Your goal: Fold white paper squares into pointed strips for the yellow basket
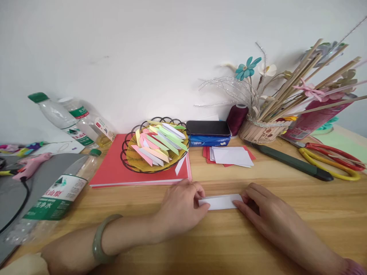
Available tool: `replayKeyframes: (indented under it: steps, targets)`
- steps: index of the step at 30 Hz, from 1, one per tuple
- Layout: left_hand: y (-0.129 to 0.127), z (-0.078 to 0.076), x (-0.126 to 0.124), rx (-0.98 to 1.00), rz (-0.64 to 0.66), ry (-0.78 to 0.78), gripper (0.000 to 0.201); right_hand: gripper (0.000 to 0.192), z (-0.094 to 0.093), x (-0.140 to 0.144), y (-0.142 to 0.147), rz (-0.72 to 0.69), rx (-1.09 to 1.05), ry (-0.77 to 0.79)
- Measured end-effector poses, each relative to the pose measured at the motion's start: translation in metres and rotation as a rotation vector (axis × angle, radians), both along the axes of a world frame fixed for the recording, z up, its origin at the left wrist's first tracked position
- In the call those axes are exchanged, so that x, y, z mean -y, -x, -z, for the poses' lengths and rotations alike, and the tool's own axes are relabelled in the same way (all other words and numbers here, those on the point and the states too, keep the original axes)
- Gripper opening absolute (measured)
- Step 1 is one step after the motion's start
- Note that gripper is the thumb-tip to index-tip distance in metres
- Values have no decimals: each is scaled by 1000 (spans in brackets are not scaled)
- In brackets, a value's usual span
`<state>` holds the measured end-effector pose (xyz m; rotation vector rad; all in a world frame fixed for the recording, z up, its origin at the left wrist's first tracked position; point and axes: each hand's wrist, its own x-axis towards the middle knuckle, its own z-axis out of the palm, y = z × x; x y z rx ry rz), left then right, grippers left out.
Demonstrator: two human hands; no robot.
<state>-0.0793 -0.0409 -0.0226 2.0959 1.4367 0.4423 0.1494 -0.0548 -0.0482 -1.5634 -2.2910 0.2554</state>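
A narrow white folded paper strip (pixel 220 202) lies level between my hands, just above or on the wooden table. My left hand (pixel 182 204) pinches its left end between thumb and fingers. At the other end, my right hand (pixel 265 210) grips the strip with its thumb in front and fingers behind. Beyond the hands, a small stack of white paper cards (pixel 233 156) rests on some red ones. To the left of that, a yellow woven basket (pixel 130 158) with a dark looped rim holds many folded strips in several colours. A loose white strip (pixel 180 166) lies beside the basket.
Red paper sheets (pixel 106 168) lie under the basket. A phone (pixel 208 128) sits on a blue pack (pixel 210 141) beside a maroon thread spool (pixel 237 118). Right are a dark green cutter (pixel 292 162) and scissors (pixel 329 156); left, plastic bottles (pixel 64 191) and a pink glue gun (pixel 33 166).
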Motion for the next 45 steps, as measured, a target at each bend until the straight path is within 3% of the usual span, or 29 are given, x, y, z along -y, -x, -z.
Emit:
replayKeyframes:
  steps: [4, 20, 45]
  targets:
    - [1, -2, 0, 7, -13, 74, 0, 24, 0, 1, 0, 8, 21, 19]
    - [-1, -1, -3, -155, 82, 20, 3, 31, -9, -6, 1, -51, 307, -103]
    - [-3, 2, 3, -221, 58, -11, 17, 26, -8, -4, 2, 26, 238, 10]
